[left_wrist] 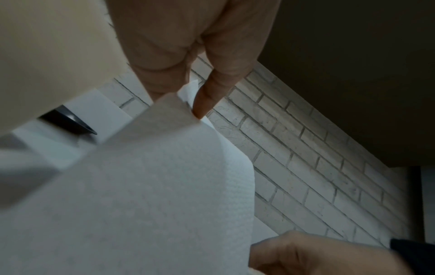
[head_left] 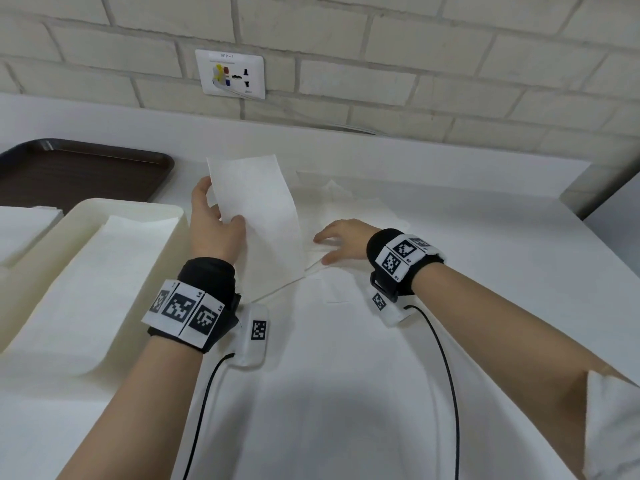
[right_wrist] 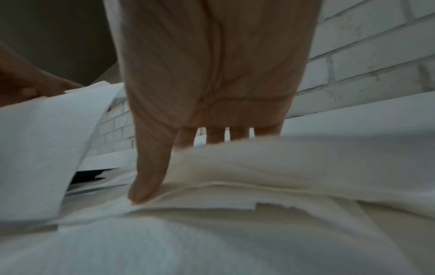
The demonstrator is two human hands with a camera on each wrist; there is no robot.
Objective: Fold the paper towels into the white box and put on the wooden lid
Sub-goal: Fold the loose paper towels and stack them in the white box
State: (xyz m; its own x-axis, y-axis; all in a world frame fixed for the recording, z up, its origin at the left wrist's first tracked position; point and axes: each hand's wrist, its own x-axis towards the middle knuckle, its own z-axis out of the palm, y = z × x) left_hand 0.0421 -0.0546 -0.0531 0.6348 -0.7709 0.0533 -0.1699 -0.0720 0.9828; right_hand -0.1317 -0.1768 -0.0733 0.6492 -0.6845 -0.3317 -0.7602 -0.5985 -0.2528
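Setting: a white counter (head_left: 467, 237) fills the middle of the head view, under a pale brick wall (head_left: 346, 36) with a socket plate (head_left: 230, 73) in the upper middle.

Left hand: the left hand (head_left: 214, 223), centre-left, pinches a folded paper towel (head_left: 263, 216) between thumb and fingers at its left edge. The left wrist view shows a fingertip (left_wrist: 202, 106) pressed against the towel's upper edge.

Held towel: a long strip standing nearly upright. Its long axis runs from the upper middle of the frame down toward the centre, and its lower end meets the loose towels on the counter.

Right hand: the right hand (head_left: 341, 239), just right of centre, lies flat with fingers spread on a pile of loose paper towels (head_left: 360, 209). It presses them down and grips nothing. In the right wrist view the thumb tip (right_wrist: 143, 193) rests on the layered sheets.

White box: the white box (head_left: 162, 211) is at left of the frame, just beside the left hand, and already holds a flat stack of towels (head_left: 104, 278). Its long axis runs from lower left toward the upper middle.

Key relation: the box lies to the left of both hands, and the left hand, already holding the strip, is much nearer. The strip's length roughly matches the box's direction, so I judge it needs only a short carry leftward and a laying down.

Wooden lid: not visible in any view.

Other: a dark brown tray (head_left: 79, 168) sits at upper left, behind the box.
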